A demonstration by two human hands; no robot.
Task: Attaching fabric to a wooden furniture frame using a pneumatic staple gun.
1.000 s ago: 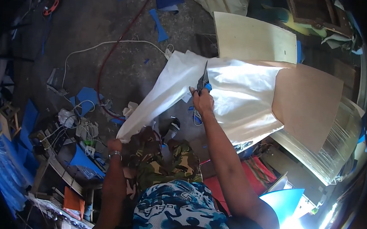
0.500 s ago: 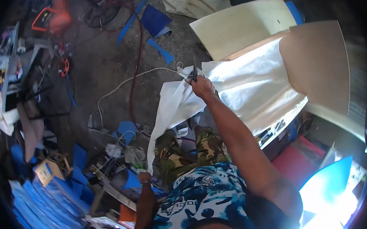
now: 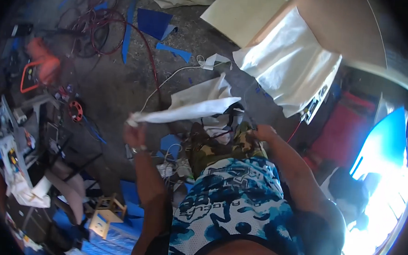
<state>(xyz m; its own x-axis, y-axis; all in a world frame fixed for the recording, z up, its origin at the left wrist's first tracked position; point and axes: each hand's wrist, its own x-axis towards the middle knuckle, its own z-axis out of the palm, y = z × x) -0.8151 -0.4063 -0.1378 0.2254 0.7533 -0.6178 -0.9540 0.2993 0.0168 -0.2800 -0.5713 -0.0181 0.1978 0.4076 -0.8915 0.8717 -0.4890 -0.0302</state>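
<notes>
My left hand [image 3: 135, 134] is raised in front of me, shut on one end of a long white strip of sheet [image 3: 191, 109]. The strip runs right and slightly up, away from the hand, with a crumpled white piece behind it. My right hand [image 3: 263, 131] rests low by my camouflage-clad knee [image 3: 221, 147], fingers curled. Whether it holds anything is unclear. A larger white sheet [image 3: 290, 63] lies draped over a tan board [image 3: 352, 29] at the upper right, apart from both hands.
A pale board [image 3: 237, 14] lies on the concrete floor by blue scraps [image 3: 155, 23]. Red cable coils [image 3: 98, 22] and an orange tool [image 3: 41, 66] sit at the upper left. White cord [image 3: 169, 79], a small wooden stool [image 3: 107, 210] and clutter fill the left.
The view swung left and down. My right hand left the big white sheet and dropped to my knee. My left hand rose, now holding a separate white strip.
</notes>
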